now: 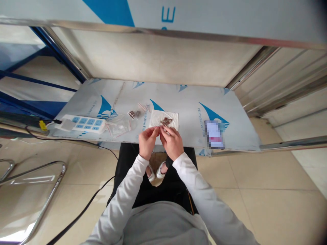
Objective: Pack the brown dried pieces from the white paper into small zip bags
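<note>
My left hand and my right hand meet fingertip to fingertip over the front edge of a white cloth or paper sheet. Both are closed in a pinch; whatever lies between the fingers is too small and covered to make out. Just beyond my right fingers, a small heap of shiny metal pieces rests on the sheet. To the left, more short metal pieces lie in a little group beside clear plastic bags.
A white power strip with a plugged-in cable lies at the table's left. Clear plastic bags are beside it. A phone lies at the right. A film-covered shelf overhangs the film-covered table. A metal-framed chair stands at left.
</note>
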### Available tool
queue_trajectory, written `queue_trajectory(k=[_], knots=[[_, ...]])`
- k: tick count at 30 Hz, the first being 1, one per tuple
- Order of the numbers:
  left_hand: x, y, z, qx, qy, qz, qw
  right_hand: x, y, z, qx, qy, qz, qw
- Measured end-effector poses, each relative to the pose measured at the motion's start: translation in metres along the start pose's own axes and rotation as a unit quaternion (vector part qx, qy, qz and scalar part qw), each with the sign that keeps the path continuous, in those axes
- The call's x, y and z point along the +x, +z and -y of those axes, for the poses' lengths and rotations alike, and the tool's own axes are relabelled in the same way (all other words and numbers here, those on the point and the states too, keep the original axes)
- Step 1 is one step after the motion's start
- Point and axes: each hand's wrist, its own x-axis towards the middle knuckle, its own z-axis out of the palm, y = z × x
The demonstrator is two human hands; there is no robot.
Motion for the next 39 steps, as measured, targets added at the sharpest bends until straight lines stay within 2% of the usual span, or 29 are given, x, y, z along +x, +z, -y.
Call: queue_trajectory(k=[3,7,9,12,14,17,21,23,25,28,32,35,39], knots=[[-0.007,0.002,-0.004,-0.023,-0.066,0.0,0.998,-0.012,-0.01,0.002,0.059,0.005,-0.009,0.998],[-0.015,0.005,-0.009,-0.068,-0.093,0.048,0.992,-0.02,-0.02,0.005,0.162,0.081,-0.064,0.981],[-0.016,0.005,-0.012,-0.074,-0.088,0.08,0.99,-0.02,-0.023,0.005,0.231,0.115,-0.046,0.965],[-0.013,0.003,-0.014,-0.045,-0.075,0.132,0.987,-0.021,-0.027,0.001,0.332,0.159,0.015,0.93],[-0.011,0.002,-0.014,-0.008,-0.063,0.15,0.987,-0.021,-0.029,-0.003,0.352,0.177,0.051,0.918],[-0.012,0.002,-0.013,0.059,-0.031,0.16,0.985,-0.023,-0.032,-0.005,0.29,0.177,0.057,0.939],[-0.018,0.005,-0.012,0.217,0.029,0.147,0.965,-0.027,-0.031,-0.002,0.09,0.13,0.025,0.987],[-0.021,0.005,-0.012,0.288,0.053,0.133,0.947,-0.029,-0.027,0.001,0.001,0.13,0.009,0.991],[-0.022,0.005,-0.013,0.324,0.066,0.119,0.936,-0.031,-0.023,0.001,-0.046,0.134,-0.006,0.99],[-0.02,0.004,-0.012,0.297,0.051,0.12,0.946,-0.033,-0.021,-0.001,-0.025,0.115,-0.007,0.993],[-0.019,0.004,-0.01,0.178,0.026,0.154,0.972,-0.03,-0.028,-0.004,0.086,0.105,0.034,0.99],[-0.019,0.005,-0.011,0.125,0.017,0.167,0.978,-0.028,-0.036,-0.007,0.183,0.119,0.06,0.974],[-0.019,-0.002,-0.012,0.117,0.003,0.222,0.968,-0.03,-0.039,-0.007,0.285,0.169,0.098,0.938]])
